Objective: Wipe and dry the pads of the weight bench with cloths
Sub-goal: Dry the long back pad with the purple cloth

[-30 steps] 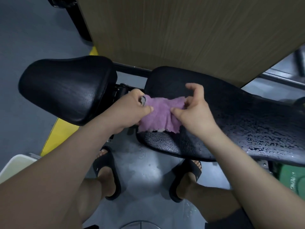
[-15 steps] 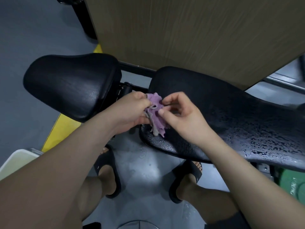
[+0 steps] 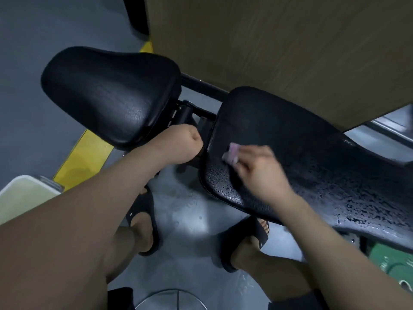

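The person stands over the bench with the right hand (image 3: 261, 168) curled round a bunched purple cloth (image 3: 232, 154), pressing it onto the near end of the long back pad (image 3: 312, 164), which is beaded with water droplets (image 3: 348, 202) further along. The left hand (image 3: 181, 144) sits in the gap between that pad and the seat pad (image 3: 111, 92), fingers tucked out of sight; I cannot tell whether it grips anything.
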Available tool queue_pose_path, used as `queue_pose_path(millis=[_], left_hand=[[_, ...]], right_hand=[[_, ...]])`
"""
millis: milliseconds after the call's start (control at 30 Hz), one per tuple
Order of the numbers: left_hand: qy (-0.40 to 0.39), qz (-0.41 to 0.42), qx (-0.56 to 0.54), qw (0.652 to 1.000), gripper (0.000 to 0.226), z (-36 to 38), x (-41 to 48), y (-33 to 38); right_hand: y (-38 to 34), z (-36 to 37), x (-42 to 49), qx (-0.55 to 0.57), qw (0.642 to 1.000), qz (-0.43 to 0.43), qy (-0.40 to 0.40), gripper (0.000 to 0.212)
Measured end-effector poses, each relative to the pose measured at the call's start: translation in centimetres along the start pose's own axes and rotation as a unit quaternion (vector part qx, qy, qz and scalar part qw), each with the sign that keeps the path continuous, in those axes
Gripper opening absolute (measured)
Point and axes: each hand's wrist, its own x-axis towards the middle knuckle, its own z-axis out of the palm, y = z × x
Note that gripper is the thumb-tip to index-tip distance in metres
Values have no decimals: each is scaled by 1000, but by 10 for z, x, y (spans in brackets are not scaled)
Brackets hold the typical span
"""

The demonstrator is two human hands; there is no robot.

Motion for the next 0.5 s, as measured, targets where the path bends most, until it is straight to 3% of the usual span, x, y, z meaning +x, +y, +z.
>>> queue_pose_path(millis=[67, 233, 300, 400, 500], left_hand=[[-30, -4, 32, 999, 25, -2, 0, -7], [-138, 21, 107, 984, 47, 6, 4, -23], [-188, 31, 144, 971, 55, 8, 0, -24], [-211, 37, 164, 963, 59, 8, -3, -24], [-212, 42, 160, 963, 56, 8, 2, -26]], right_hand=[[-7, 26, -16, -40, 999, -19, -31, 37], [-16, 36, -7, -89, 992, -87, 26, 36], [-16, 40, 21, -70, 997, -42, -2, 41], [-15, 49, 40, -55, 998, 10, -18, 42], [-21, 48, 2, -55, 996, -58, -47, 44]])
